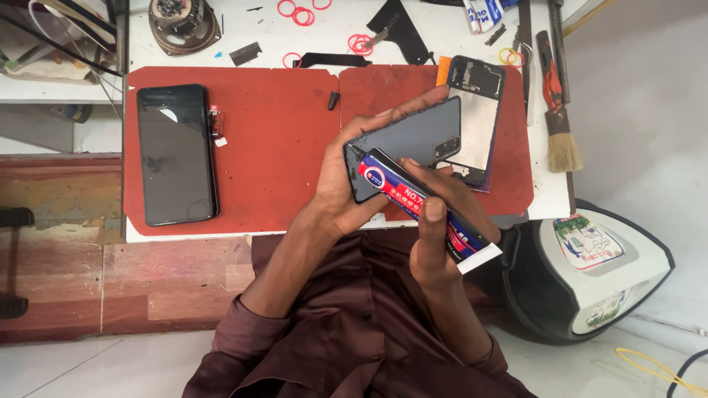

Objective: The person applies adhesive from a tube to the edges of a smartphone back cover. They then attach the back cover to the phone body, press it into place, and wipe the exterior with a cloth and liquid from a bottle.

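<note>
Head view shows your right hand (442, 236) gripping a glue tube (420, 203) at centre frame, its black nozzle touching the left edge of a grey phone back cover (413, 140). Your left hand (354, 177) wraps around that cover and holds it tilted above the red mat (280, 140). Just beyond, at upper right, the opened phone frame (479, 110) lies on the mat, and the phone screen (177, 155) lies face up at left. By my judgement, gluing is just underway: no bead shows along the cover, and the cover is not yet fitted to the frame.
</note>
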